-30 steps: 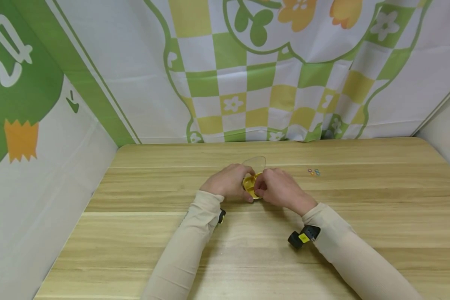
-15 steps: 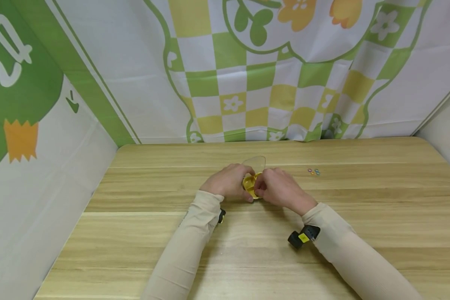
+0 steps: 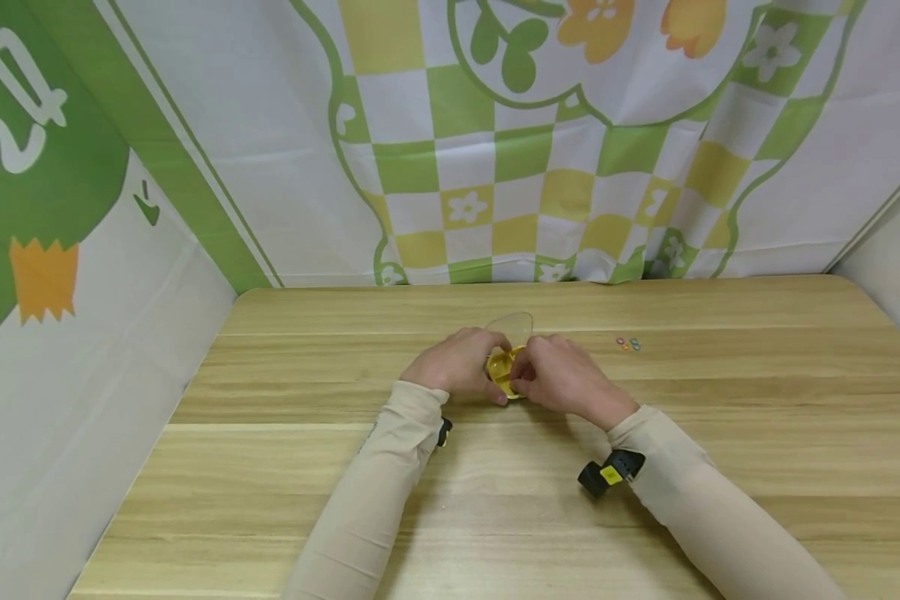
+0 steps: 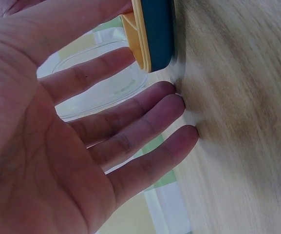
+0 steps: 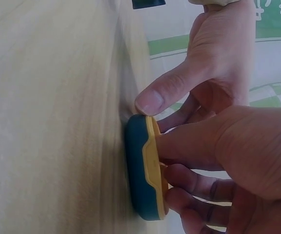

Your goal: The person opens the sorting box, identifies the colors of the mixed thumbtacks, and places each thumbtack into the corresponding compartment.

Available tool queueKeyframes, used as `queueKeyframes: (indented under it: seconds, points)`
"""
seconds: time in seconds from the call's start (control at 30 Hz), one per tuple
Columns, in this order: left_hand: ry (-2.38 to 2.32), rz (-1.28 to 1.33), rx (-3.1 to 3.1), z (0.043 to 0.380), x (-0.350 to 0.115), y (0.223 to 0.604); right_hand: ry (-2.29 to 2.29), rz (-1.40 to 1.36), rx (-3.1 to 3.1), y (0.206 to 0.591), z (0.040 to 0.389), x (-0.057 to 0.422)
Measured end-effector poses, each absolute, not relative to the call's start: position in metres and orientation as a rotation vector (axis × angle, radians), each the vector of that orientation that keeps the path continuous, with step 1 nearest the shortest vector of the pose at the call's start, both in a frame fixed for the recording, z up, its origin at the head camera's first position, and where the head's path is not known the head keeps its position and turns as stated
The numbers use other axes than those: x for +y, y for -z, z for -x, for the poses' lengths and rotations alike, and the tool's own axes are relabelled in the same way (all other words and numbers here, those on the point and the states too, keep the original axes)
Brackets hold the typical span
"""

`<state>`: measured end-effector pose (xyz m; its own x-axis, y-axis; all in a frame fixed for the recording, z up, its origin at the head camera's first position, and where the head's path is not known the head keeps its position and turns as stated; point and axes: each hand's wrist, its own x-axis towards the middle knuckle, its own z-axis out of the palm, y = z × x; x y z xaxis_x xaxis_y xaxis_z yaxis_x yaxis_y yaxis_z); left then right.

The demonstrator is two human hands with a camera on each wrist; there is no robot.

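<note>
Facing up, box (image 5: 140, 170) points lid (image 3: 512, 326) away; long axis unclear.

Wooden-looking tabletop (image 3: 765, 400), pale tan, brown streaks running side to side, far corners rounded; soft shadows near middle; small case (image 5: 141, 170) sitting near middle, toward far edge, dark teal outside, yellow inside with divided compartments, base down on wood grain; clear lid (image 3: 525, 327) open on case's far side; well apart to right, cluster of tiny ring-shaped pieces (image 3: 626, 346), pinkish, orange and bluish, lying close together, too small for finer detail
</note>
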<state>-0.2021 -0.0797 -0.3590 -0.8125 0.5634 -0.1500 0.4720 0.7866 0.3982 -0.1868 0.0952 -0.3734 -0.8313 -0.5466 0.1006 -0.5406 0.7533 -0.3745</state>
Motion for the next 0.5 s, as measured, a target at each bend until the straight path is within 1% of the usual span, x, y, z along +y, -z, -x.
queueKeyframes:
  seconds: [0.5]
  points:
    - [-0.513, -0.767, 2.713, 0.2026, -0.0794, 0.3593, 0.645, 0.859, 2.921, 0.3642, 0.1887, 0.1031]
